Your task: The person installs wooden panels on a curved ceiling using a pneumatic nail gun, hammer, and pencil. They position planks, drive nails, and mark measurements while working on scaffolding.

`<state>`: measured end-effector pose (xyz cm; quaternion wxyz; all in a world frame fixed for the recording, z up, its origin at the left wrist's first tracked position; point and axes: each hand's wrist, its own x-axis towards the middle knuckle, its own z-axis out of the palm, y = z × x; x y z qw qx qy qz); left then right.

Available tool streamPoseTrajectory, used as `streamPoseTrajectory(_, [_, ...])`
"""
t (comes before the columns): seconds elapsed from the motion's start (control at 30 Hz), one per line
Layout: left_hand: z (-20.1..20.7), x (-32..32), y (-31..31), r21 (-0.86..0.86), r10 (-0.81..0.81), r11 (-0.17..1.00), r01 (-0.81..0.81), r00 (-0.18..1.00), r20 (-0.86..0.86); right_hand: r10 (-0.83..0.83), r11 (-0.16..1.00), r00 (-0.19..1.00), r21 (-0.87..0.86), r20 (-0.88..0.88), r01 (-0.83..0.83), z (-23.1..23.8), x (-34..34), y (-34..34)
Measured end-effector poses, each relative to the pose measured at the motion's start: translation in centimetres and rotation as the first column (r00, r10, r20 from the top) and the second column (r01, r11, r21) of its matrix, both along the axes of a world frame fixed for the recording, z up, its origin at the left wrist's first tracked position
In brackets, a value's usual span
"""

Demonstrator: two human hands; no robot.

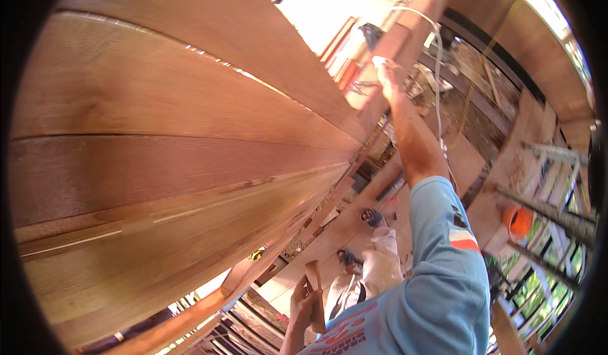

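A short wooden piece [314, 272] clamped in the left hand [301, 304]
It lies against the curled fingers [305, 297], near the blue shirt [430, 291]; the right hand [390, 79] stretches far forward by the reddish beam [394, 38], and I can't tell whether its fingers grip

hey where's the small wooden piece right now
The small wooden piece is at the lower centre of the head view, held in the left hand, just left of the blue shirt.
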<state>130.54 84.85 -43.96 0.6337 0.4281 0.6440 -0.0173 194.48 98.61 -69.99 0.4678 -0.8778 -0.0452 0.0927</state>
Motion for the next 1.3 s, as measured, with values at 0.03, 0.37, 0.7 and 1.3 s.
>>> streamPoseTrajectory(0.03, [0.1,0.3,0.1,0.010,0.004,1.000,-0.004,1.000,-0.008,0.033,0.967,0.993,-0.253,0.116,-0.002,-1.3,1.8,0.8])
streamPoseTrajectory(0.37, [0.6,-2.7,-2.0,0.169,-0.001,0.985,0.029,0.987,-0.162,0.503,0.771,0.799,-0.589,0.329,-0.242,-5.9,1.6,-1.9])
streamPoseTrajectory(0.7, [-3.0,-4.7,-3.4,0.246,0.042,0.968,-0.044,0.999,0.012,0.520,0.714,0.811,-0.657,0.269,-0.240,-6.3,2.8,-0.4])
streamPoseTrajectory(1.3, [-4.1,-6.8,-5.0,0.254,0.151,0.952,-0.171,0.984,0.099,0.166,0.979,0.982,0.100,0.095,-0.175,-4.7,-0.8,-11.8])
